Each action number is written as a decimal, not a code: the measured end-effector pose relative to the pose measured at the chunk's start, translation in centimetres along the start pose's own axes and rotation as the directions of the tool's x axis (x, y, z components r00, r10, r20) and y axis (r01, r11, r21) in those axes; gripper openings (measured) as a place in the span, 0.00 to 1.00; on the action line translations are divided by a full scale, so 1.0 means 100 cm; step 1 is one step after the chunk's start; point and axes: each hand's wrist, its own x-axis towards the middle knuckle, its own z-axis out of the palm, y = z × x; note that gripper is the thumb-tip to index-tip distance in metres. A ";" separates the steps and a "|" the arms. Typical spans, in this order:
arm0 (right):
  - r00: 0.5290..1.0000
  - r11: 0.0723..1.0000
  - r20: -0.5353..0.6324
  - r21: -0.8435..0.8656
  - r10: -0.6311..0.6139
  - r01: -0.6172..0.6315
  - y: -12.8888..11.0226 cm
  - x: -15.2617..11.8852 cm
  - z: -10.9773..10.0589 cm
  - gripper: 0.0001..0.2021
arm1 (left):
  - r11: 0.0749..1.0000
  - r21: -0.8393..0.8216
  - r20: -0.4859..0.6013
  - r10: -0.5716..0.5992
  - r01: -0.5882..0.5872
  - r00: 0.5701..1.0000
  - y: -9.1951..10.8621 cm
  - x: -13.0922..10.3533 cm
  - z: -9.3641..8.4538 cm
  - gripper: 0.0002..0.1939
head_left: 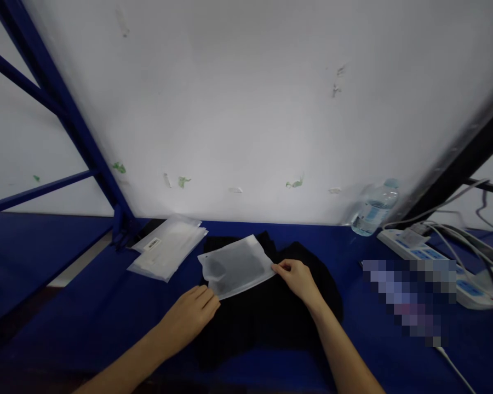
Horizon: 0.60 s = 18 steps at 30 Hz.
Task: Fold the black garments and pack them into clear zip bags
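Fingers of my right hand (298, 278) pinch the light, limp, slippery plastic bag (236, 266) by its right edge over black cloth (267, 312) on the worktop (394, 350), left hand (193, 314) flat at its lower corner.

Frosted white against black and blue
Translucent white plastic pouch (235, 266) shows grey; black folded cloth (267, 312); deep blue tabletop (86, 317).

Black garment (267, 317) partly covered by frosted bag (235, 267), its near edge hidden behind both forearms. Dark contents inside the bag veiled, not identifiable. Label on the stacked bags (167, 247) too small to read. Pixelated patch (414, 295) masking part of the power strips (435, 260). Water bottle (374, 209) blurred. Cables cut off at right edge.
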 end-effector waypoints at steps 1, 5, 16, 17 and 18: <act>1.000 1.000 0.006 -0.005 -0.003 0.003 0.000 0.000 0.000 0.13 | 1.000 0.001 0.009 -0.014 0.014 1.000 0.000 0.001 -0.002 0.14; 0.999 0.999 0.040 -0.029 -0.016 0.018 0.000 -0.002 -0.004 0.14 | 0.991 -0.088 0.056 -0.093 0.098 0.994 -0.003 0.005 -0.011 0.09; 0.999 0.962 0.004 -0.269 -0.049 0.049 -0.041 0.019 0.012 0.22 | 0.931 -0.310 0.117 -0.163 0.192 0.980 -0.026 0.036 0.011 0.26; 0.999 0.960 0.009 -0.278 -0.040 0.041 -0.041 0.021 0.014 0.23 | 0.928 -0.318 0.133 -0.160 0.195 0.978 -0.026 0.035 0.014 0.26; 0.999 0.958 0.014 -0.285 -0.033 0.036 -0.041 0.022 0.015 0.22 | 0.926 -0.322 0.148 -0.158 0.199 0.976 -0.026 0.034 0.017 0.26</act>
